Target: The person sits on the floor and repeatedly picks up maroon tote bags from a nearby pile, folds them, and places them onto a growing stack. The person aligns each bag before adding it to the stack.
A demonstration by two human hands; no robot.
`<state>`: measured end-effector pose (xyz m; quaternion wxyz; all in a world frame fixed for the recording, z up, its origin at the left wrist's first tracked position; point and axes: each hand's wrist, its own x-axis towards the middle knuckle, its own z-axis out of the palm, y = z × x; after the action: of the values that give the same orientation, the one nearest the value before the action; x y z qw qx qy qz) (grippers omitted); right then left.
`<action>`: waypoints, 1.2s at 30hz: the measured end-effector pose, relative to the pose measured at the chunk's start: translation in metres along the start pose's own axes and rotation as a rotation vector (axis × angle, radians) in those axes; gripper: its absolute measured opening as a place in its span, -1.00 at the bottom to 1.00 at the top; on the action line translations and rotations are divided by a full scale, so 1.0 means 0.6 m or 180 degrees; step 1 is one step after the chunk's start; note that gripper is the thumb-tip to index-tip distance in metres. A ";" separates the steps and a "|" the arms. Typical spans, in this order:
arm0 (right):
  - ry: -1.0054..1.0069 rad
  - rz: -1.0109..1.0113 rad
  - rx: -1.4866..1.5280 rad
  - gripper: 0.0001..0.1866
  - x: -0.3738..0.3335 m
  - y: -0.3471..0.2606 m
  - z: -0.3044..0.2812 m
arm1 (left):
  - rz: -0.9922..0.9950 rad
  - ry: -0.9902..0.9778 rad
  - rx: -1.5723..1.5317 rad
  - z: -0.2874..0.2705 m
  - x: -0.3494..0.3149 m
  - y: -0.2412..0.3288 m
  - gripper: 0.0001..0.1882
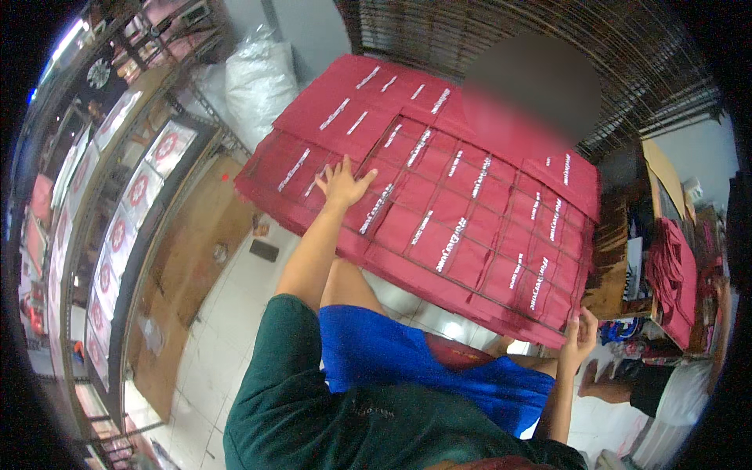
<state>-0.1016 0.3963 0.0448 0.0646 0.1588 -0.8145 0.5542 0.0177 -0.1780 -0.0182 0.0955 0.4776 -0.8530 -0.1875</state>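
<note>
Dark red fabric pieces with white print [313, 117] lie in a broad stack in front of me. Over them rests a grid frame of thin brown rods [401, 117], set askew. My left hand [345, 188] lies with spread fingers on the fabric, by the grid's left edge. At the near right corner, my right hand [581, 335] has its fingers curled at the edge where grid and fabric meet. Which of the two it grips is hard to see. A blurred grey patch hides part of the far right side.
On the left stands a rack [117, 258] with printed white sheets. A stuffed white plastic sack [262, 82] leans behind the stack. More red fabric [671, 274] hangs at a wooden shelf on the right. A dark flat object [264, 249] lies on the tiled floor.
</note>
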 end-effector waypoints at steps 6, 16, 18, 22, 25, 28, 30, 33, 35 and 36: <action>0.0428 -0.0251 -0.0318 -0.81 -0.040 0.005 -0.066 | 0.0036 -0.0279 0.0179 0.010 0.023 0.036 0.07; 0.0480 -0.0122 -0.0337 -0.83 -0.056 0.028 -0.095 | 0.0107 -0.0197 0.0225 0.017 0.019 0.043 0.05; 0.0599 -0.0263 -0.0423 -0.84 -0.053 0.032 -0.107 | 0.0180 -0.0160 0.0398 0.003 0.017 0.064 0.04; 0.1159 -0.1054 -0.1633 -0.86 0.008 -0.017 -0.156 | 0.0585 0.1031 0.0225 -0.032 -0.052 0.086 -0.18; 0.1953 -0.1396 -0.1990 -0.84 0.091 -0.053 -0.227 | 0.1371 0.1010 -0.1154 -0.003 -0.157 0.113 -0.33; 0.2305 -0.0974 -0.3385 -0.63 0.173 -0.036 -0.317 | 0.2164 0.0283 -0.2070 0.029 -0.316 0.156 -0.40; 0.2211 -0.0761 -0.3670 -0.50 0.217 -0.014 -0.353 | 0.2547 0.0028 -0.1652 0.047 -0.421 0.177 -0.30; 0.2111 -0.0575 -0.4159 -0.48 0.269 -0.005 -0.380 | 0.2602 -0.0926 -0.1881 0.054 -0.521 0.198 -0.23; 0.1951 -0.0458 -0.4151 -0.57 0.297 0.013 -0.406 | 0.2755 -0.1051 -0.1754 0.041 -0.536 0.198 -0.27; 0.1749 -0.0311 -0.4014 -0.61 0.310 0.014 -0.411 | 0.2771 -0.1014 -0.1706 0.036 -0.531 0.192 -0.29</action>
<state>-0.2970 0.5922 0.1828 0.3738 -0.0188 -0.9273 -0.0089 0.0879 0.1525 0.0148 0.1524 0.0041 -0.8983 -0.4120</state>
